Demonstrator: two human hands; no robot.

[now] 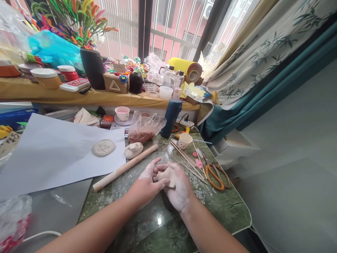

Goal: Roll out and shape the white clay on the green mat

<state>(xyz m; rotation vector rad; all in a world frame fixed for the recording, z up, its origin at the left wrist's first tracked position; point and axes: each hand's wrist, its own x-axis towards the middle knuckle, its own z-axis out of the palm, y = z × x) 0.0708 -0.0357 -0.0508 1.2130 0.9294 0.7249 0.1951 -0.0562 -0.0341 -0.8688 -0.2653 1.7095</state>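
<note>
Right hand [181, 188] cupped, palm up, and its fingers are curled around a pale clay lump [170, 177], soft, rounded and uneven! The left hand [147, 181] comes in against it, thumb laid across the near face; whether its fingers close underneath, I cannot tell. White powder coats both hands, thickest on that right palm.

Just left of the grip, a smooth wooden rolling pin [125, 168] lies slantwise, a second, lumpy clay piece [133, 150] right beyond it. Farther left, a flat clay disc [103, 148], star lines on its face, sits on smooth white paper [65, 158]. Beyond the grip, crinkled clear plastic [151, 123] wraps reddish-brown stuff. To its right: a slim pointed stick [194, 173], then orange-handled scissors [221, 187], all on a powder-streaked, green marbled tabletop [229, 211].
</note>
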